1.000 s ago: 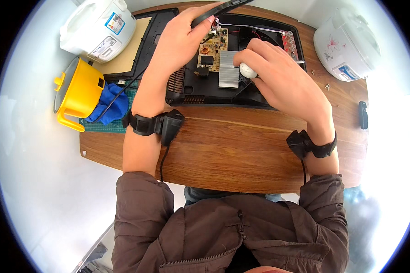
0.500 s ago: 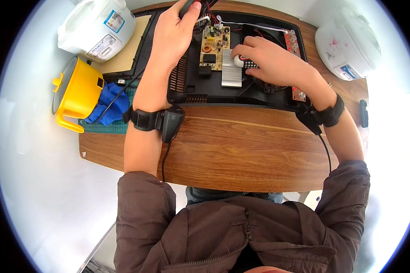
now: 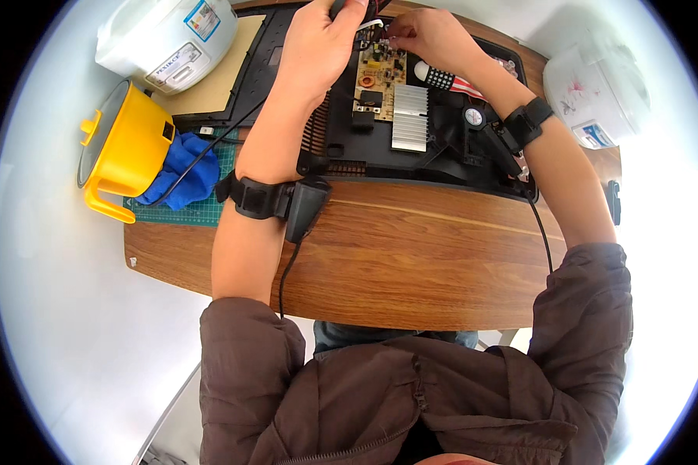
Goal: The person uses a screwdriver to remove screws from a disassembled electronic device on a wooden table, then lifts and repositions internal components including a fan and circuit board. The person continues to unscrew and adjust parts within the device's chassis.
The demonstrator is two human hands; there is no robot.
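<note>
At the far edge, my left hand [image 3: 318, 48] is closed around a black object [image 3: 337, 8], mostly cut off by the frame's edge. My right hand [image 3: 434, 37] is closed in a pinch at the far end of a tan circuit board [image 3: 381, 68], beside thin wires; what its fingertips hold is too small to tell. The board sits in an open black appliance housing [image 3: 357, 159]. Beside it is a ribbed silver heat sink [image 3: 409, 116]. A white-tipped object with a dotted black band and red-and-white stripes [image 3: 440, 79] lies under my right wrist, out of my grip.
To the left stand a white rice cooker [image 3: 171, 54] and a yellow pot [image 3: 136, 147], with a blue cloth [image 3: 182, 167] on a green cutting mat [image 3: 223, 159]. A second white cooker [image 3: 589, 97] stands at the right. The wooden table [image 3: 411, 248] lies nearer me.
My right hand has left the striped, white-tipped object and moved up and left to the board's far end. My left hand has shifted slightly right, still closed on the black object.
</note>
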